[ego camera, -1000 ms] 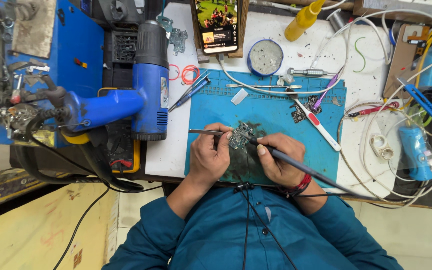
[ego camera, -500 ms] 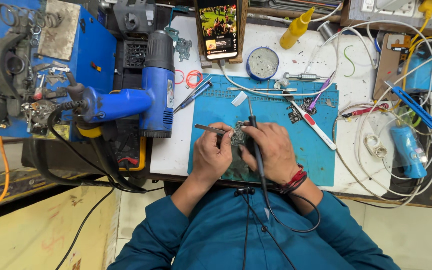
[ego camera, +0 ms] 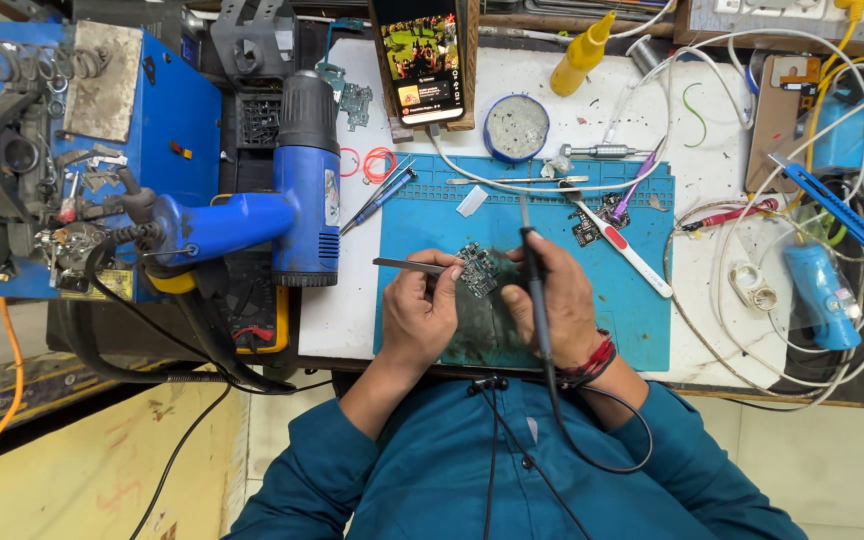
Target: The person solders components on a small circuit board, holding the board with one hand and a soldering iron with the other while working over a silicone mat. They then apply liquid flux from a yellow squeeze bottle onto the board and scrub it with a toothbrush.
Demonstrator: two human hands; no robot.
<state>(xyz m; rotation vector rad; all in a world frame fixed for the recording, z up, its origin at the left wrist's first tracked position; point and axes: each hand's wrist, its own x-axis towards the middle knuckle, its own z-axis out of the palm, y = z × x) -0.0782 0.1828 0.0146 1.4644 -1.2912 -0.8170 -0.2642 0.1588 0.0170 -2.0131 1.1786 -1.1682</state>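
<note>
A small dark circuit board (ego camera: 477,268) lies on the blue work mat (ego camera: 422,215) between my two hands. My left hand (ego camera: 420,315) grips metal tweezers (ego camera: 404,264) whose long end points left, and its fingers touch the board's left edge. My right hand (ego camera: 552,300) holds a black soldering iron (ego camera: 532,285) upright along the fingers, its tip pointing away from me past the board, its cord trailing back over my teal sleeve.
A blue hot-air gun (ego camera: 297,190) rests at the left on a stand. A phone (ego camera: 422,62) with a lit screen stands at the back. A round tin (ego camera: 516,127), yellow bottle (ego camera: 582,55), white-red tool (ego camera: 617,240), loose cables (ego camera: 752,250) and a blue device (ego camera: 820,290) crowd the right.
My right hand has swung the soldering iron from lying low toward the right to pointing straight away from me. The left hand stays on the board with the tweezers.
</note>
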